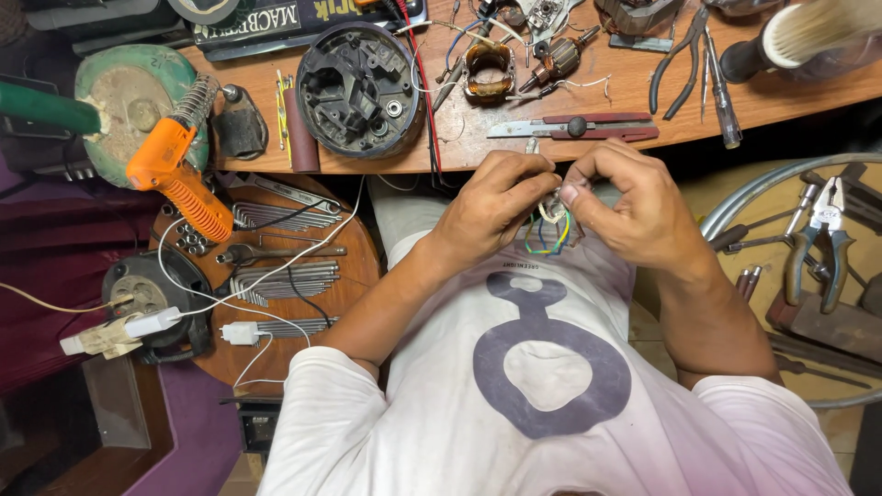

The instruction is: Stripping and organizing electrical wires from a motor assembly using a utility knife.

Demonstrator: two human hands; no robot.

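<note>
Two bare hands meet close to the person's chest, just below the edge of a wooden desk [514,138]; the left hand [487,207] and the right hand [625,202] both pinch a small electrical part [554,209] between thumb and fingers, closed tight around it; short blue, yellow and green wires [549,241] loop down from it over a white shirt. On the desk above lie a red utility knife [574,127], a round black motor housing [360,90], a copper-wound coil [488,71] and black pliers [677,57]. To the left, an orange glue gun [175,174] rests beside a round wooden tray [354,276] holding metal hex keys [285,276].
</note>
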